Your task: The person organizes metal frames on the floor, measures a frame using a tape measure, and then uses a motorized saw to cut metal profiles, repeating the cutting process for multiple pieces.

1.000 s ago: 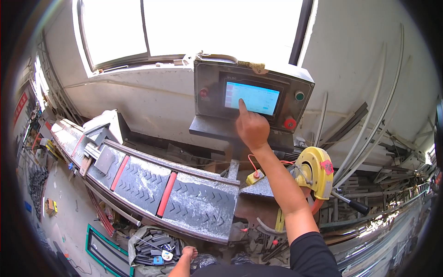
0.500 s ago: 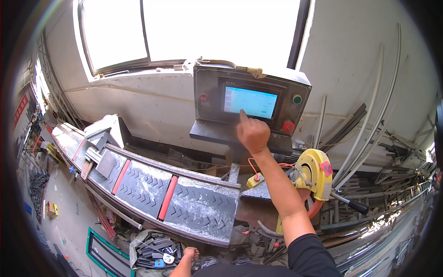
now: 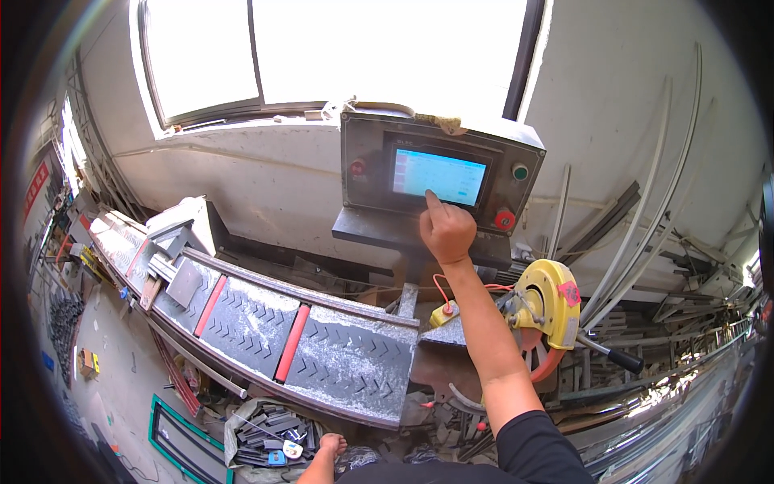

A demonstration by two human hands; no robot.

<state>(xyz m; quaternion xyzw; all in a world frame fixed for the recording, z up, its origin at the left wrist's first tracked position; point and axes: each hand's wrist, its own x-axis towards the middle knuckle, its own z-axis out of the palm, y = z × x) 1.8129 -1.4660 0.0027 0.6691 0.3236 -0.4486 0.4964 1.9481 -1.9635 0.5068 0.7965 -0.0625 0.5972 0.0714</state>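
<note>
Head view showed a workshop corner, with the right hand (image 3: 448, 232) raised to a touchscreen (image 3: 439, 171) set in a grey metal control box (image 3: 371, 195). Its index finger was stretched out and the other fingers were folded in; the tip overlapped the near part of the lit display, though actual contact could not be told. The box stood before the far wall (image 3: 266, 181), beneath a bright window (image 3: 387, 56), with a green push button (image 3: 520, 172) and a red mushroom button (image 3: 505, 219) right of the screen. The left hand (image 3: 332, 443) hung low at the near side, fingers curled together, near a pale sack (image 3: 239, 427) of dark offcuts (image 3: 270, 423).

Across the left ran a long machine bed (image 3: 351, 347), its dark, chevron-patterned surface thickly dusted white and crossed by red bars (image 3: 291, 345). Right of it, partly behind the right forearm, sat a yellow saw guard (image 3: 552, 294) with a black-gripped lever (image 3: 626, 360). Long pale strips (image 3: 689, 145) leaned on the right wall, and metal profiles (image 3: 669, 411) lay heaped nearer. On the grey floor (image 3: 121, 379) at left lay a green-edged frame (image 3: 193, 440).
</note>
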